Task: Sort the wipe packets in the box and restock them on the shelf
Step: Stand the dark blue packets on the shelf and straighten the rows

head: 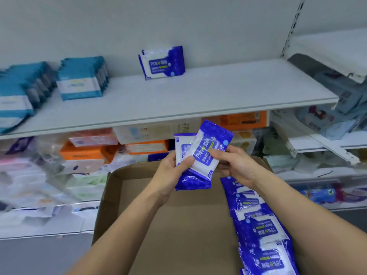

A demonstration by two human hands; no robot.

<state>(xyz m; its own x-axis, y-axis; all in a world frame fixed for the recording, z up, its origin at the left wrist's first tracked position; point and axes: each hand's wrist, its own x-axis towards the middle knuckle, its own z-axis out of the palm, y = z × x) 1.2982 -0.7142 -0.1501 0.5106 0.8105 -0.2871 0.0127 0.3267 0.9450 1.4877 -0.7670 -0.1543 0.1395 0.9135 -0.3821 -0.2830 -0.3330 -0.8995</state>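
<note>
A person stands at a store shelf, seen from their own head looking down at two bare forearms over an open cardboard box (158,225). The left hand (174,169) grips two blue-and-white wipe packets, thumb pressed across their fronts. The back packet (181,145) stands roughly upright; the front packet (208,147) tilts to the right, overlapping it. The right hand (236,163) pinches the front packet's right edge between thumb and fingertips.

More packets of the same kind (260,229) lie in an overlapping row along the right side of the box; the rest of the box floor shows bare cardboard. On the white shelf (208,92) above, at the far side, a small stack of matching packets (162,63) leans upright against the back wall. Further left on that shelf stand rows of teal packs (83,80).

Risks from here, as a judgement: the two held packets are slick film and sit askew — if the thumb eases while the right hand squares them, one could slide out and drop back into the box. Set down carelessly against the leaning stack, they might tip it flat. The few packets already up have little to brace them — a nudge could topple them.
</note>
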